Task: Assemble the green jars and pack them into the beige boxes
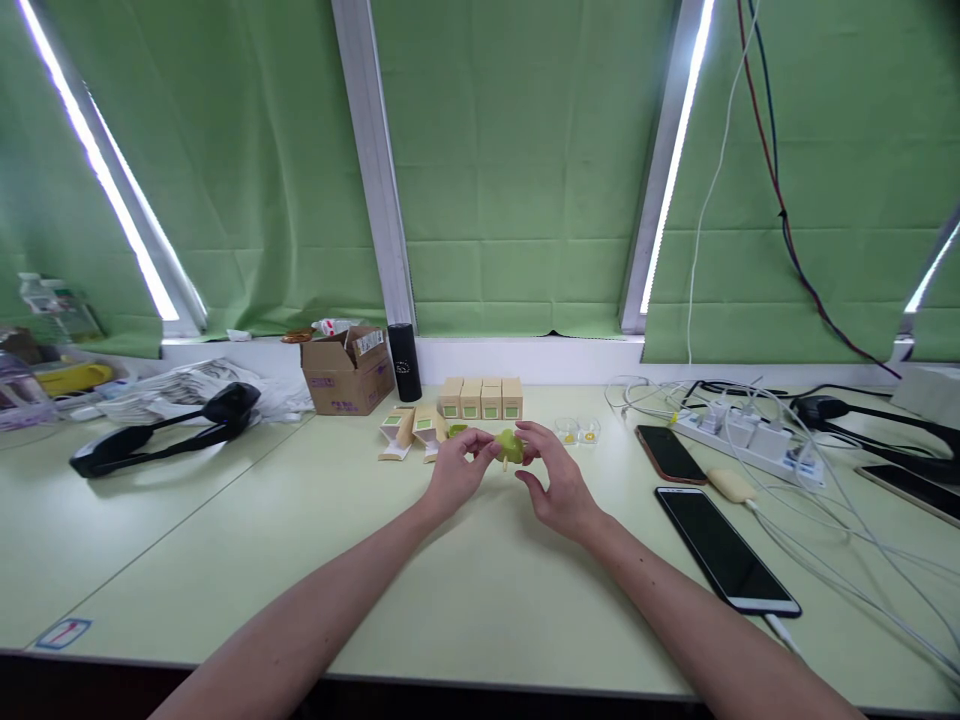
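A small, lumpy green piece (509, 446) with a pale peg-like stub underneath is held above the table in front of me. My left hand (461, 468) is closed, pinching its left side between thumb and fingers. On the other side, the fingertips of my right hand (559, 482) come up against the green piece, while the thumb stands apart below. Just beyond my left hand lie two opened small cartons (397, 428) with a bit of green beside them. Two clear little cups (589, 431) holding yellow bits sit past my right hand.
Several small closed boxes (491, 400) line the back, near a black cylinder (405, 363) and a cardboard box (347, 372). Black goggle-like gear (169, 430) lies left. Rightward are phones (724, 548), a power strip (750, 445) and tangled white cables.
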Available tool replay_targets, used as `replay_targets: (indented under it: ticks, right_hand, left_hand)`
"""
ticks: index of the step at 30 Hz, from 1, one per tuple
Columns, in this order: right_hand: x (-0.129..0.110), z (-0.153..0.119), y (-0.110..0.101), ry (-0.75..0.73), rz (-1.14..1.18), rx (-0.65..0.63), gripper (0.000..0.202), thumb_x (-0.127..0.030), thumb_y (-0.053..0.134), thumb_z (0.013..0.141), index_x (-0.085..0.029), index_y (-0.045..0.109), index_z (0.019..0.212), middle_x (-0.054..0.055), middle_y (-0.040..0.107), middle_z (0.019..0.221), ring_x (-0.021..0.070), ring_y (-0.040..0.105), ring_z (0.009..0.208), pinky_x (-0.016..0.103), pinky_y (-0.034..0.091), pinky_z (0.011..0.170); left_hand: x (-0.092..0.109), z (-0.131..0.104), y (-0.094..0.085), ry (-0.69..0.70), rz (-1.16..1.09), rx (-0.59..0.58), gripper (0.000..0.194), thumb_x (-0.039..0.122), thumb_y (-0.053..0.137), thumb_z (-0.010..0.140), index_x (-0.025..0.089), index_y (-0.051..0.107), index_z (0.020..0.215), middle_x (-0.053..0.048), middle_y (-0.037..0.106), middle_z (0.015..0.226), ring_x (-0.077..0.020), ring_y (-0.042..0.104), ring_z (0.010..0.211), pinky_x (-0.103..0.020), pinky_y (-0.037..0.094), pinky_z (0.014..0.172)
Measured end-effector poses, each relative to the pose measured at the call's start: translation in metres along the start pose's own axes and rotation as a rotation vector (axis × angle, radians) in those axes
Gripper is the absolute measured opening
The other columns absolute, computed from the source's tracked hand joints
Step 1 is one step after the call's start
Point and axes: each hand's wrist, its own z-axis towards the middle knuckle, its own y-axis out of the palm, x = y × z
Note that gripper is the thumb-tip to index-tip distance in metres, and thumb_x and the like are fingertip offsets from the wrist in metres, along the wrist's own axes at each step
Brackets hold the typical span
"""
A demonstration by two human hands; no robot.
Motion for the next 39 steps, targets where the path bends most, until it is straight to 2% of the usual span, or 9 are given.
replay_targets:
  ticks: [5, 10, 14, 18, 21, 27, 31, 34, 39]
  right_hand:
    - [0.0, -0.001, 0.002, 0.041, 0.029, 0.0, 0.049, -0.012, 0.052, 0.097, -0.031, 0.051, 0.141, 0.013, 0.058, 0.142, 0.0185, 0.067, 0.077, 0.047, 0.061, 0.087]
    - [-0.006, 0.004, 0.002, 0.245, 0.176, 0.018, 0.042, -0.017, 0.061, 0.091, -0.028, 0.06, 0.132, 0.009, 0.068, 0.122, 0.0157, 0.064, 0.07, 0.038, 0.061, 0.076]
    - [-0.005, 0.006, 0.001, 0.427, 0.304, 0.043, 0.035, -0.027, 0.067, 0.088, -0.024, 0.064, 0.123, 0.008, 0.071, 0.114, 0.0171, 0.066, 0.078, 0.033, 0.059, 0.07]
    - [0.002, 0.005, 0.0, 0.481, 0.343, 0.031, 0.035, -0.037, 0.067, 0.089, -0.022, 0.067, 0.121, 0.009, 0.072, 0.116, 0.0189, 0.065, 0.083, 0.034, 0.058, 0.073]
    - [0.007, 0.003, 0.0, 0.487, 0.338, -0.007, 0.035, -0.042, 0.066, 0.089, -0.021, 0.068, 0.118, 0.009, 0.073, 0.113, 0.0193, 0.064, 0.082, 0.034, 0.055, 0.072]
    - [0.008, 0.002, 0.003, 0.447, 0.279, -0.082, 0.031, -0.046, 0.064, 0.092, -0.022, 0.072, 0.11, 0.007, 0.074, 0.101, 0.0193, 0.061, 0.079, 0.033, 0.05, 0.069]
    - [0.01, 0.002, 0.003, 0.437, 0.248, -0.096, 0.032, -0.047, 0.062, 0.094, -0.022, 0.072, 0.112, 0.006, 0.074, 0.1, 0.0195, 0.061, 0.079, 0.033, 0.049, 0.069]
    - [0.017, 0.002, 0.001, 0.473, 0.194, -0.054, 0.033, -0.044, 0.057, 0.097, -0.021, 0.07, 0.117, 0.007, 0.075, 0.104, 0.0216, 0.064, 0.084, 0.036, 0.05, 0.074]
    - [0.038, 0.003, -0.011, 0.483, -0.33, -0.017, 0.031, -0.016, 0.06, 0.086, -0.022, 0.069, 0.115, 0.009, 0.074, 0.108, 0.0304, 0.06, 0.104, 0.045, 0.049, 0.085]
  left_hand:
    - [0.004, -0.001, 0.0, -0.075, -0.047, -0.062, 0.039, 0.053, 0.067, 0.09, 0.018, 0.07, 0.073, -0.003, 0.075, 0.069, -0.018, 0.069, 0.066, -0.028, 0.051, 0.065]
    - [0.005, -0.001, -0.003, -0.006, 0.073, -0.068, 0.051, 0.052, 0.05, 0.1, 0.019, 0.069, 0.066, -0.005, 0.074, 0.069, -0.0188, 0.067, 0.069, -0.031, 0.05, 0.07]
    - [0.004, -0.001, -0.008, 0.107, 0.148, -0.033, 0.02, 0.032, 0.057, 0.096, 0.021, 0.073, 0.102, -0.008, 0.076, 0.097, -0.0247, 0.065, 0.099, -0.037, 0.05, 0.083]
    - [0.008, -0.004, -0.012, 0.193, 0.15, -0.156, 0.062, 0.011, 0.068, 0.081, 0.029, 0.056, 0.139, -0.008, 0.07, 0.125, -0.0305, 0.05, 0.129, -0.051, 0.044, 0.107]
    - [0.011, -0.006, -0.013, 0.251, 0.177, -0.229, 0.077, 0.005, 0.071, 0.075, 0.033, 0.053, 0.145, -0.008, 0.061, 0.14, -0.0327, 0.042, 0.135, -0.057, 0.038, 0.116]
    - [0.01, -0.007, -0.011, 0.345, 0.322, -0.311, 0.057, 0.005, 0.074, 0.078, 0.036, 0.071, 0.126, -0.008, 0.055, 0.142, -0.0361, 0.038, 0.14, -0.06, 0.035, 0.118]
    - [0.005, -0.004, -0.01, 0.325, 0.266, -0.316, 0.046, 0.01, 0.078, 0.079, 0.033, 0.073, 0.119, -0.008, 0.062, 0.131, -0.0331, 0.043, 0.135, -0.056, 0.039, 0.115]
    - [0.002, -0.001, -0.01, 0.257, 0.157, -0.251, 0.045, 0.016, 0.083, 0.077, 0.029, 0.072, 0.118, -0.008, 0.067, 0.12, -0.0309, 0.049, 0.128, -0.052, 0.042, 0.112]
    - [-0.009, 0.007, -0.01, 0.001, -0.012, -0.135, 0.046, 0.024, 0.086, 0.072, 0.027, 0.074, 0.116, -0.009, 0.069, 0.123, -0.0287, 0.06, 0.12, -0.045, 0.047, 0.101]
